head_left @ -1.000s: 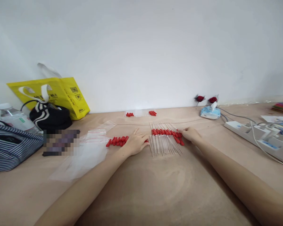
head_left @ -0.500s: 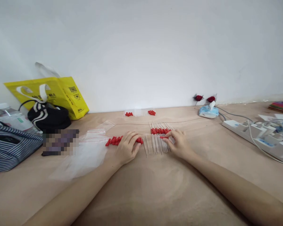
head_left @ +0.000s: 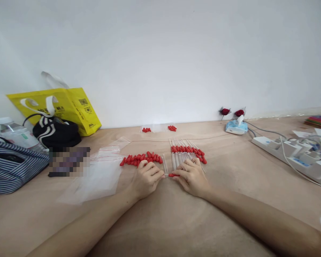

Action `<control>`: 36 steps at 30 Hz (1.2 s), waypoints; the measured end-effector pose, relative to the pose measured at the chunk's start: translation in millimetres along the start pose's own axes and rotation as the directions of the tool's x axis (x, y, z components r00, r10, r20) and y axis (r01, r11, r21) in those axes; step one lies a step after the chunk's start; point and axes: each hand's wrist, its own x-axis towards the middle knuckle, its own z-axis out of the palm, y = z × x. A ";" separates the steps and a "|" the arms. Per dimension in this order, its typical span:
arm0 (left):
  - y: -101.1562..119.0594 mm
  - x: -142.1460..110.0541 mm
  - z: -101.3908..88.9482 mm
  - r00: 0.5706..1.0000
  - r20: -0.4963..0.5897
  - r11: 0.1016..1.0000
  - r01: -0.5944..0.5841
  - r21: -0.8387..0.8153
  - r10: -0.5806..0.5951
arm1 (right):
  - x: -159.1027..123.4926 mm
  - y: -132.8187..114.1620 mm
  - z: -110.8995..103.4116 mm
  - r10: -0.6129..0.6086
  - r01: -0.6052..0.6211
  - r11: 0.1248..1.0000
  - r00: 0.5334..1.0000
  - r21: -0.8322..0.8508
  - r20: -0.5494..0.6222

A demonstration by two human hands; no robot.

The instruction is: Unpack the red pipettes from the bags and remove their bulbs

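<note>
My left hand [head_left: 148, 178] is closed, pinching the end of a thin glass dropper tube [head_left: 166, 175]. Opposite it, my right hand [head_left: 192, 178] is closed on a red rubber bulb [head_left: 173, 175], which meets the tube end to end; whether the tube sits inside it I cannot tell. Beyond my left hand lies a pile of loose red bulbs [head_left: 141, 158]. A few bare glass tubes [head_left: 164, 161] rest between the hands. Past my right hand is a row of glass droppers [head_left: 182, 149] with red bulbs on them, partly hidden by that hand.
Clear zip bags [head_left: 104, 175] lie flat at left, near a yellow bag [head_left: 77, 110], a black cap [head_left: 56, 132] and a striped pouch [head_left: 16, 167]. Small bags of red bulbs [head_left: 146, 130] lie by the wall. A power strip [head_left: 280, 150] and tissue pack [head_left: 236, 127] stand right.
My left hand has left the bulb pile and come nearer, now on a glass tube. My right hand has moved nearer and left from the dropper row, bringing a red bulb against the tube.
</note>
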 end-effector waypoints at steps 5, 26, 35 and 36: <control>3.4 1.9 -2.7 1.000 -0.017 1.000 -0.009 0.002 0.009 | -1.4 -0.1 -1.6 -0.037 0.037 0.999 0.999 -0.012 -0.005; -12.7 29.4 -9.7 0.745 0.350 0.679 0.665 -0.313 -0.568 | 8.7 48.4 -30.3 0.538 -0.539 0.842 0.841 -0.026 -0.055; -27.5 83.1 32.1 0.386 0.691 0.435 0.893 -0.116 -0.611 | 0.6 101.0 -53.4 0.867 -0.855 0.487 0.448 -0.179 0.220; -26.7 85.2 35.5 0.372 0.697 0.443 0.893 -0.087 -0.614 | -0.2 102.4 -51.8 0.867 -0.855 0.483 0.436 -0.189 0.244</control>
